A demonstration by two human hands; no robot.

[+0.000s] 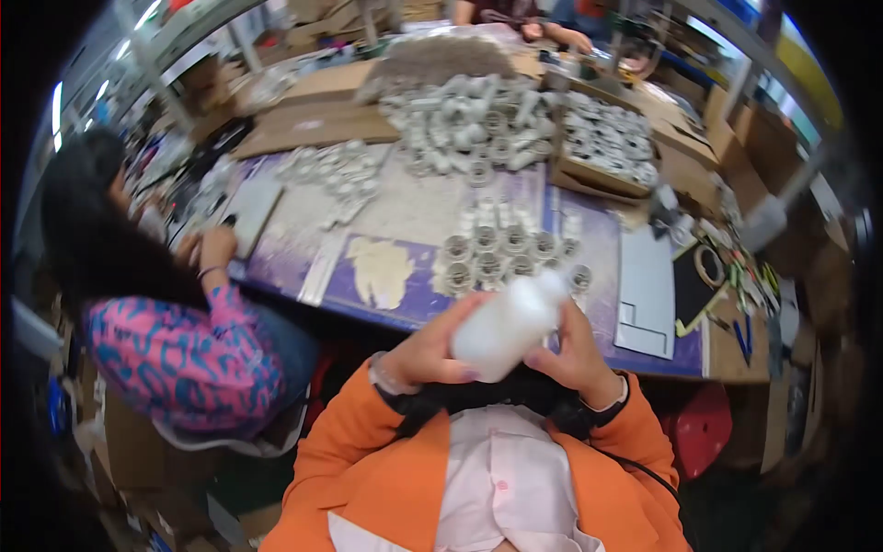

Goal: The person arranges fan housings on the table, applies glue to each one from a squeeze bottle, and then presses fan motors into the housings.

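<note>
A white bottle-shaped container (508, 329), blurred by motion, is held tilted in front of my chest, its narrower end up to the right. My left hand (430, 348) wraps round its lower left side, thumb across the front. From the right, my right hand (581, 357) closes against its other side; its fingers are partly hidden behind the container. Just beyond my hands, round clear-topped white parts (488, 268) stand in rows on the purple table (418, 317).
A pile of white parts (460, 120) and an open carton (598, 189) of similar parts lie farther back. To the right are a white board (644, 294), a tape roll (709, 264) and blue-handled pliers (743, 340). A co-worker in a pink-and-blue top (184, 363) sits at left.
</note>
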